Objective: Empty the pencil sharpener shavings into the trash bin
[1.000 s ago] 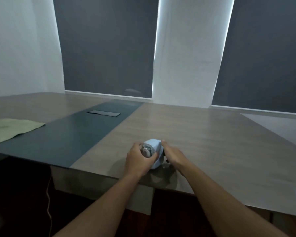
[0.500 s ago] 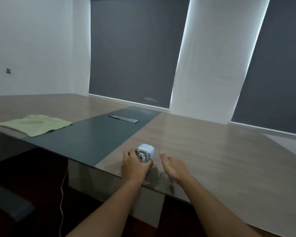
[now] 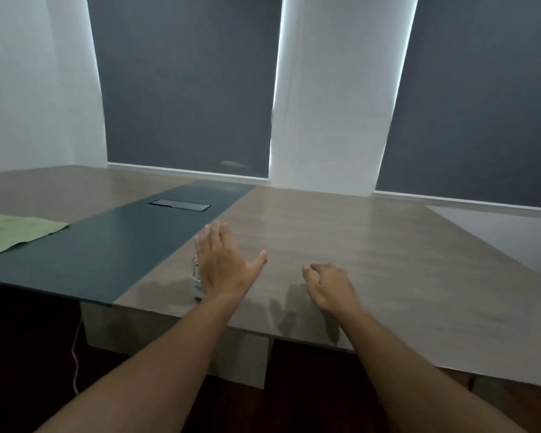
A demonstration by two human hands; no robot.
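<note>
since before, left hand (image 3: 222, 264) let go, fingers flat together over one pale sharpener (image 3: 196, 281) (mostly hidden) near the table (image 3: 372, 254) front edge; right hand (image 3: 330, 285) loosely curled, empty.

Near the table's (image 3: 372, 260) six o'clock edge: left hand (image 3: 222, 264), spread flat, with the pencil sharpener (image 3: 196, 278) just at its nine o'clock side, mostly hidden behind it. At three o'clock of that hand, apart from it: right hand (image 3: 330, 285), fingers curled, above the tabletop. At ten o'clock of the sharpener: an inset strip (image 3: 107, 248) running toward twelve, with a hatch (image 3: 180, 205) at its far end. At nine o'clock, across the strip: a cloth (image 3: 13, 232) on the table.
</note>
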